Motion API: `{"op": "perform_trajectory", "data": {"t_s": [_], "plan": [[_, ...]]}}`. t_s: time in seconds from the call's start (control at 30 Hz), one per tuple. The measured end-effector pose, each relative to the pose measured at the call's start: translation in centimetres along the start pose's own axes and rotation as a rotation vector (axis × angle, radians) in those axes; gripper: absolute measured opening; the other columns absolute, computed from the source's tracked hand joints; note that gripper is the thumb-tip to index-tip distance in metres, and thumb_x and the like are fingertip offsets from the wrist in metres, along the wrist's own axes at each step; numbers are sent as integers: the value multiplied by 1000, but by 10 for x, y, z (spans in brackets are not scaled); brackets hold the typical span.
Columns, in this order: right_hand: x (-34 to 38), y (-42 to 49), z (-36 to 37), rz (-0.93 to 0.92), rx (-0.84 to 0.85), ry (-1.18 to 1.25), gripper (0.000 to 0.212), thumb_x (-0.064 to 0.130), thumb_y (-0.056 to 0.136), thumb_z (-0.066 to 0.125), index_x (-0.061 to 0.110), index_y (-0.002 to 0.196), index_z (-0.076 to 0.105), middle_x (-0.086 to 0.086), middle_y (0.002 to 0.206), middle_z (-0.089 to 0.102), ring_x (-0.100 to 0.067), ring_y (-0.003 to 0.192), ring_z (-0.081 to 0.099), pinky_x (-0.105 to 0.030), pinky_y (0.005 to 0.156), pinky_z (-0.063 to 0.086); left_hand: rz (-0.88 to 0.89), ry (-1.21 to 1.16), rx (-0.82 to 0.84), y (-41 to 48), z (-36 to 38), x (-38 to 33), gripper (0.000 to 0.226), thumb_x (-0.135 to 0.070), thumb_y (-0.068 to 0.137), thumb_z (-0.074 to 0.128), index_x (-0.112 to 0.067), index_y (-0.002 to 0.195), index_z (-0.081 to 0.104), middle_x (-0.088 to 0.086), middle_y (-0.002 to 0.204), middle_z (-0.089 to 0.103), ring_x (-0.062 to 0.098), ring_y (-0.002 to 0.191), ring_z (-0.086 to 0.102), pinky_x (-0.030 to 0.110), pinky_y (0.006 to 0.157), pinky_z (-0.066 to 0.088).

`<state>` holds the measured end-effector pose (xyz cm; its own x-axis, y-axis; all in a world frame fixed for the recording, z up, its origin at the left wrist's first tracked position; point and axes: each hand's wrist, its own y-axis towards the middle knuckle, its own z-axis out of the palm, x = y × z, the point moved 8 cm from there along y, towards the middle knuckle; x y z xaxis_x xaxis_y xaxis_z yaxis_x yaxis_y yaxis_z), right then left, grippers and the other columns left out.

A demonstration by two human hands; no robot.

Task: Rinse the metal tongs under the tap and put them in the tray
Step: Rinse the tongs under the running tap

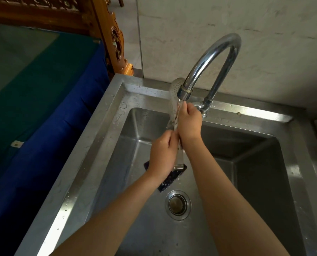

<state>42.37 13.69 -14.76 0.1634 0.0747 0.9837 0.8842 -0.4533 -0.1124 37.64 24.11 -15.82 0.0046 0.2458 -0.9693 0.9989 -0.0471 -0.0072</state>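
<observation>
The metal tongs (174,100) stand almost upright over the steel sink (102,115), their perforated head just left of the tap's spout (209,58). Water runs from the spout onto them. My right hand (190,122) is wrapped around the upper part of the tongs, right under the stream. My left hand (162,154) grips the lower handle, whose end sticks out below it. No tray is in view.
A dark sponge or cloth (169,180) lies on the sink floor under my left hand, above the round drain (178,204). A blue and green cloth-covered surface (34,89) borders the sink on the left. A tiled wall (264,43) rises behind the tap.
</observation>
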Motion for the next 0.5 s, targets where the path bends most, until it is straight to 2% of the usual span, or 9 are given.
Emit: {"op": "perform_trajectory", "data": {"t_s": [0.13, 0.27, 0.37, 0.5], "plan": [[-5, 4, 4, 53, 53, 27, 38, 26, 97, 41, 17, 59, 41, -9, 65, 45, -24, 65, 43, -46, 65, 47, 31, 53, 41, -11, 1, 3, 34, -22, 95, 47, -29, 62, 46, -17, 42, 47, 3, 39, 39, 13, 41, 30], [-3, 1, 8, 9, 98, -29, 38, 31, 97, 42, 13, 64, 47, -5, 59, 46, -16, 55, 46, -34, 55, 43, 54, 106, -55, -13, -7, -1, 37, -20, 96, 45, -27, 60, 45, -11, 45, 44, 4, 40, 41, 16, 42, 30], [-1, -7, 13, -69, 192, -159, 37, 35, 95, 47, 16, 62, 46, 2, 54, 44, -10, 48, 39, -28, 48, 37, 33, 151, -137, -4, -13, -2, 36, -22, 97, 41, -25, 61, 46, -10, 50, 43, 4, 43, 40, 16, 44, 33], [-6, -18, 13, -102, 252, -252, 39, 38, 94, 48, 12, 64, 49, 3, 56, 47, -11, 52, 43, -30, 54, 37, 3, 171, -153, 7, -15, 0, 32, -24, 99, 36, -16, 73, 54, -10, 56, 49, 2, 51, 47, 10, 47, 37]]}}
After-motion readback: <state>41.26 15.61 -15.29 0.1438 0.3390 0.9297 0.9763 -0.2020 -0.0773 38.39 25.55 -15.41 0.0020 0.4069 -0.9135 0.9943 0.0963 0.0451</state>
